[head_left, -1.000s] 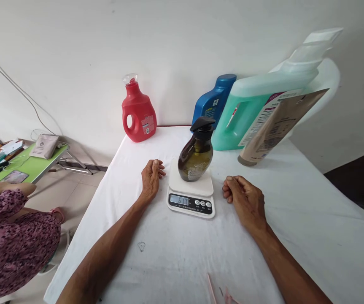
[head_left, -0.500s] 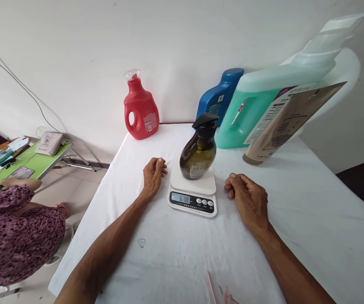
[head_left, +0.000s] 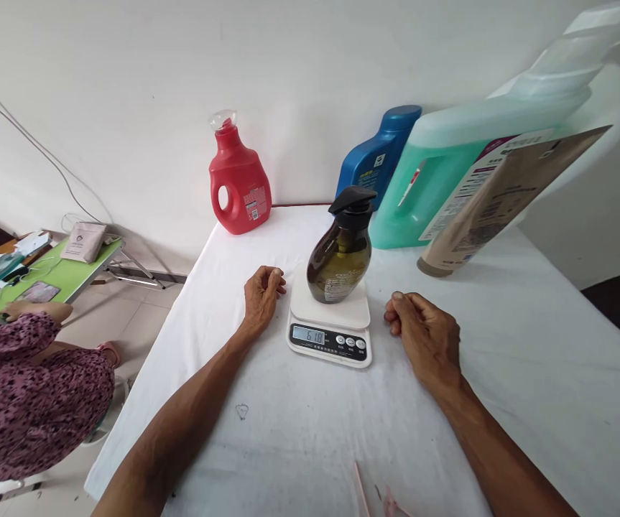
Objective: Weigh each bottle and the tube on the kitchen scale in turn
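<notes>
Your left hand [head_left: 263, 298] and right hand [head_left: 425, 336] rest, fingers curled together, on either side of the scale [head_left: 331, 317], which reads 618 under the pump bottle [head_left: 339, 264].

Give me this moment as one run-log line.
pump bottle: standing on scale | display: 618 | left hand: curled beside scale | right hand: curled beside scale

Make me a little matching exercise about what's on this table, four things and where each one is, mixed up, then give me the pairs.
1. pump bottle
2. red jug
3. tube
4. left hand

A. in front of the green jug
B. just left of the scale
C. far left corner of the table
D. on the scale

Pairs: 1-D, 2-C, 3-A, 4-B
</notes>
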A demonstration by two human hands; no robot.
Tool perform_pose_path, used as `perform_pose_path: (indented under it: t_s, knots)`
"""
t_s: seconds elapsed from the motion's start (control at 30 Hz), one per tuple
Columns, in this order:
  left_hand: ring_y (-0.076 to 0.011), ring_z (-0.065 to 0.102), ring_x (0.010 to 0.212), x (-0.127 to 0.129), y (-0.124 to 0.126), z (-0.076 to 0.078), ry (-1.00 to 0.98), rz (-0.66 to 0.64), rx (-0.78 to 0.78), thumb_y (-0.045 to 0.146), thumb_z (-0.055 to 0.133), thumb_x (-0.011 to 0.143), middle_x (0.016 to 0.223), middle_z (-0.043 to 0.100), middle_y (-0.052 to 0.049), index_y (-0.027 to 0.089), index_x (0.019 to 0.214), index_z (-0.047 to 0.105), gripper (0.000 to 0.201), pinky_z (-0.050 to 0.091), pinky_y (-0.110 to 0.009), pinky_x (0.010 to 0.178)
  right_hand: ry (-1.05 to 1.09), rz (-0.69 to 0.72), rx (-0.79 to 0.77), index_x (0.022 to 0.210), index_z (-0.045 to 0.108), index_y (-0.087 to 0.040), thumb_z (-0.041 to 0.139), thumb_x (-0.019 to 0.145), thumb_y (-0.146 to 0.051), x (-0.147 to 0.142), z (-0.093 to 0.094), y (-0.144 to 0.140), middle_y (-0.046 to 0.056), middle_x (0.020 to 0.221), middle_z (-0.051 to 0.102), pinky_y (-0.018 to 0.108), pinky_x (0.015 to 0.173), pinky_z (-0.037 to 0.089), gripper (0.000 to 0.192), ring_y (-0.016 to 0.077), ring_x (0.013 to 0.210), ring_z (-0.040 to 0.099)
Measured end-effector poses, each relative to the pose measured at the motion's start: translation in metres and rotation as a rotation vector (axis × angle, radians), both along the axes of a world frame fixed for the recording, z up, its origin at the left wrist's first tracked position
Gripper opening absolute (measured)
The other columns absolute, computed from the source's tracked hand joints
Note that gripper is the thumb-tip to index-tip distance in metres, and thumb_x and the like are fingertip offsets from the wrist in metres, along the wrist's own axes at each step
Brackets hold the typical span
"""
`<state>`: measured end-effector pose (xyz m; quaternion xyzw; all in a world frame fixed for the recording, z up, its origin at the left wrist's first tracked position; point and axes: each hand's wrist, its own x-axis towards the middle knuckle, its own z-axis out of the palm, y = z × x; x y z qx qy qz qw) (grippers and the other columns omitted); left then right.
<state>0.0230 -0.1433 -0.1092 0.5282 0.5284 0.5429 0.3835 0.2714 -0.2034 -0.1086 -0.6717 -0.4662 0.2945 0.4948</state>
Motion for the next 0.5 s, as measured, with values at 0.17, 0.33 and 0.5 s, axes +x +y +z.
perform_pose_path:
  t_s: [0.17, 0.33, 0.5]
  knots:
    - [-0.0123, 0.061, 0.061, -0.0002, -0.0001, 0.001, 0.008, 0.008, -0.015, 0.051, 0.061, 0.092, 0.074, 0.067, -0.003, 0.018, 0.084, 0.064, 0.035, 0.047, -0.026, 0.058, -0.021, 0.001, -0.007, 0.066, 0.06, -0.024, 0.055, 0.088, -0.052, -0.0005, 0.0023, 0.0002, 0.001, 0.061, 0.062, 0.03, 0.056, 0.047, 0.036, 0.0173, 0.054, 0.055]
    - [-0.0122, 0.061, 0.061, -0.0004, -0.0005, 0.0016, 0.008, 0.008, -0.02, 0.051, 0.061, 0.092, 0.075, 0.067, -0.003, 0.017, 0.084, 0.065, 0.035, 0.048, -0.025, 0.058, -0.029, 0.001, -0.008, 0.066, 0.06, -0.024, 0.055, 0.089, -0.051, -0.0009, 0.0025, 0.0003, 0.001, 0.061, 0.062, 0.031, 0.058, 0.047, 0.035, 0.0174, 0.054, 0.055]
    - [-0.0128, 0.061, 0.061, 0.0004, -0.0006, 0.0019, 0.01, 0.007, -0.02, 0.054, 0.062, 0.092, 0.074, 0.067, -0.004, 0.018, 0.084, 0.065, 0.037, 0.048, -0.026, 0.059, -0.03, 0.006, 0.008, 0.065, 0.06, -0.024, 0.055, 0.09, -0.05, -0.0008, 0.0017, -0.0001, 0.001, 0.061, 0.062, 0.031, 0.057, 0.047, 0.036, 0.0175, 0.053, 0.055]
